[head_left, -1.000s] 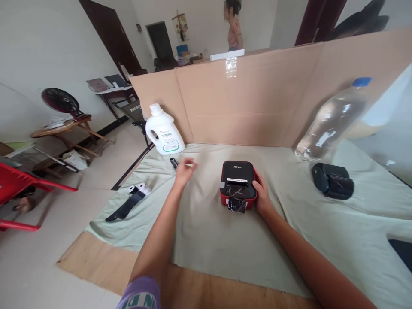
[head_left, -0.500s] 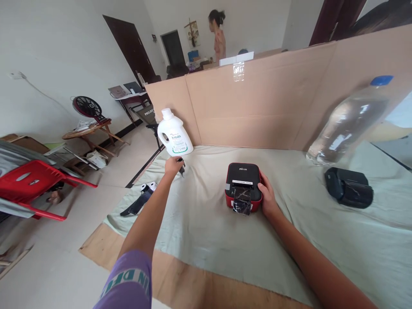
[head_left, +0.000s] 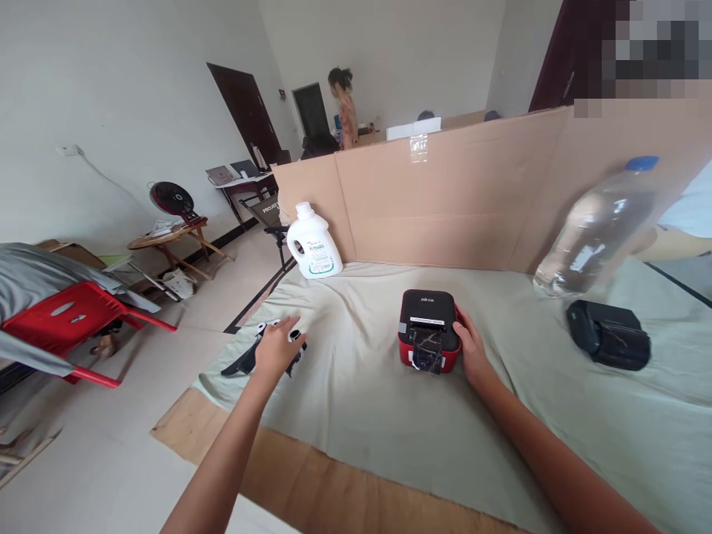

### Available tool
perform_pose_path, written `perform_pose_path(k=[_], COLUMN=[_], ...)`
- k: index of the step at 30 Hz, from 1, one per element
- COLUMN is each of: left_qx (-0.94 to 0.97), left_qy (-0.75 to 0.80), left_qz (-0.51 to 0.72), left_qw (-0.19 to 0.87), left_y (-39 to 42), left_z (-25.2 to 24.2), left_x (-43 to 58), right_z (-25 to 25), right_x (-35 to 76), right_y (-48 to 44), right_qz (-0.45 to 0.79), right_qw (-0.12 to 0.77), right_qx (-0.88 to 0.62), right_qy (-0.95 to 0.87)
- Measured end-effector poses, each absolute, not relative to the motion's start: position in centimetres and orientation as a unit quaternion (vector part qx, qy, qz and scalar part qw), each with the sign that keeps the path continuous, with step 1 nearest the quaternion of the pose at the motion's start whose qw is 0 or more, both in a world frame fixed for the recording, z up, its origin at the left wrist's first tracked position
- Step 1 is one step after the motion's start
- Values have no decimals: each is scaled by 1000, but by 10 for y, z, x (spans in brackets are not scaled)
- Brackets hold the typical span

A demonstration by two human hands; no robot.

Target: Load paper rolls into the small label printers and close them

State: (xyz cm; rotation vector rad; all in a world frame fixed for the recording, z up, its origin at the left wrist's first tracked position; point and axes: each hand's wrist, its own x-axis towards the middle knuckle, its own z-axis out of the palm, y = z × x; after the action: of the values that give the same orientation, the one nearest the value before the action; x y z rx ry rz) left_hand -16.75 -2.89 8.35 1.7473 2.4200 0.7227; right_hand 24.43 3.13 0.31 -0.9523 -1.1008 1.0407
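My left hand [head_left: 277, 345] is open, fingers spread, just above the cloth at the left. Beside its fingertips lies a small black roll [head_left: 298, 352] with a loose strip, partly covered by the hand. Another black strip with white-ended rolls [head_left: 245, 361] lies to the left, partly behind the same hand. My right hand [head_left: 472, 347] grips the right side of a red and black label printer [head_left: 429, 308], its thumb at the near corner. From the printer's front hangs a shiny black strip [head_left: 427, 350].
A white detergent jug [head_left: 316, 245] stands at the back left, against a cardboard screen [head_left: 445, 200]. On the right are a large clear bottle [head_left: 598, 226] with a blue cap and a black device [head_left: 608, 334]. Green cloth [head_left: 356, 415] covers the wooden board [head_left: 311, 467]. A person [head_left: 345, 111] is beyond the screen.
My left hand has come back from near the jug to the rolls and let go of the small black roll. My right hand stays on the printer. The view has shifted slightly.
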Motion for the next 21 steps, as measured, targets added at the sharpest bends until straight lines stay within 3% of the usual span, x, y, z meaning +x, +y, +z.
perform_pose_path(k=[2,6,9,14,21], left_qx=[596,606,577,504,385], left_qy=[734,553,460,465,625], left_qz=[320,375,406,469,515], left_qw=[65,432,539,556,443], left_y=[-20,-1,6,20,78], left_z=[89,69,51,65,104], left_x=[-131,-31,18,-14,-145], right_z=[2,-2,1,31,59], right_x=[250,254,240,181,31], right_y=[22,-4,-14,9,91], right_qz=[454,424,356,301,352], right_qw=[605,538,539,534,529], right_qx=[-412,-415,-427,-400,-320], right_qy=[-508,-599,-633,-681,-703])
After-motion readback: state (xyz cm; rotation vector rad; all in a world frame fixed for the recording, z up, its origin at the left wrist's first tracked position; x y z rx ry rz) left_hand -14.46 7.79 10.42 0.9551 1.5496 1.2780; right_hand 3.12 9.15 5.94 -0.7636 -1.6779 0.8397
